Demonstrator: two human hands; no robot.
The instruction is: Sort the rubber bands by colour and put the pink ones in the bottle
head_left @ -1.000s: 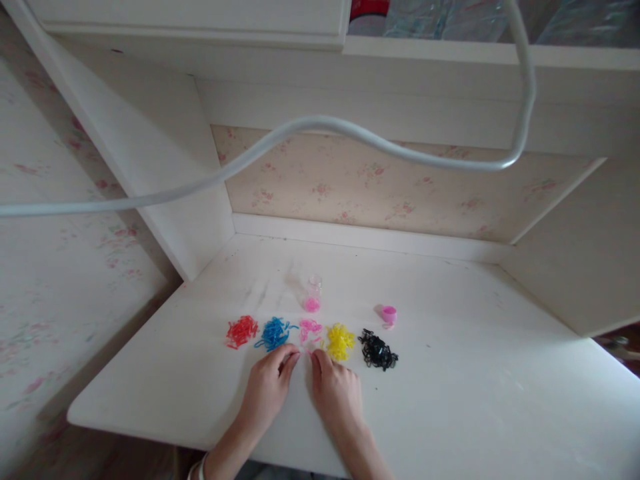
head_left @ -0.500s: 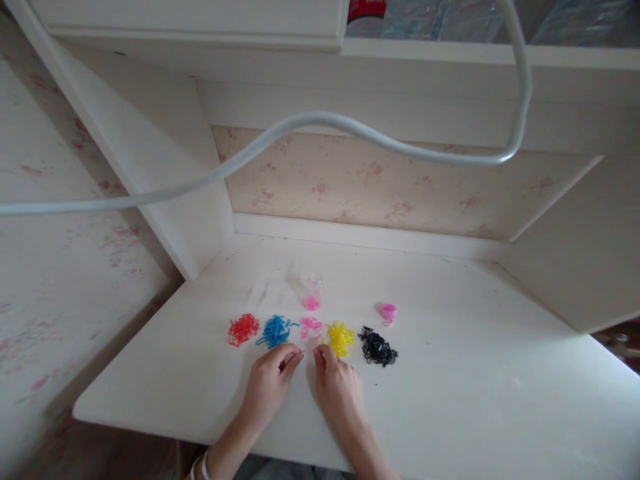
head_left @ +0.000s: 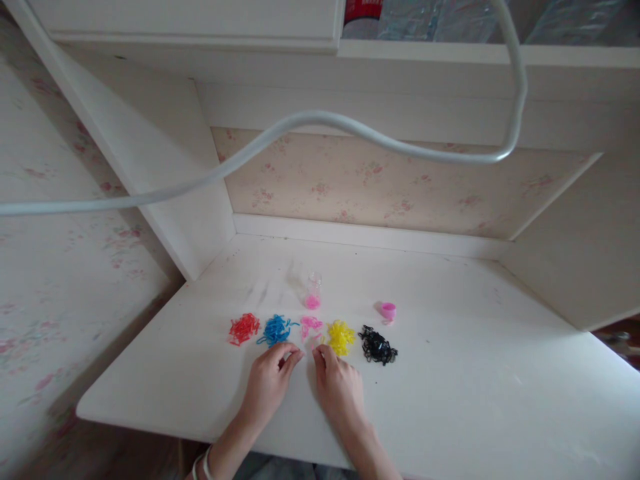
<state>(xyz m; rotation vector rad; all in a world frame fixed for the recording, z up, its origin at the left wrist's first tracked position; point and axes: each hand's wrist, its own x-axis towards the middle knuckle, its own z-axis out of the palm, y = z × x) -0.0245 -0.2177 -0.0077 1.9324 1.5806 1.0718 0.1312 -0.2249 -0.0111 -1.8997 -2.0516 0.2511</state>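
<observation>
Five small heaps of tiny rubber bands lie in a row on the white desk [head_left: 475, 400]: red [head_left: 244, 329], blue [head_left: 276, 330], pink [head_left: 311, 327], yellow [head_left: 341, 337] and black [head_left: 377, 346]. My left hand [head_left: 270, 383] rests just below the blue and pink heaps, fingers curled in a pinch. My right hand [head_left: 339, 387] lies beside it below the pink and yellow heaps, fingertips drawn together near the pink bands. What either pinch holds is too small to make out.
A small clear bottle [head_left: 313, 292] with pink contents stands behind the pink heap. A pink cap [head_left: 388, 311] lies behind the black heap. A grey cable [head_left: 320, 123] hangs across the view. Shelf walls close in the desk at the left, back and right.
Both hands stay at the same spot near the pink heap, with only slight finger motion. The view has shifted a little.
</observation>
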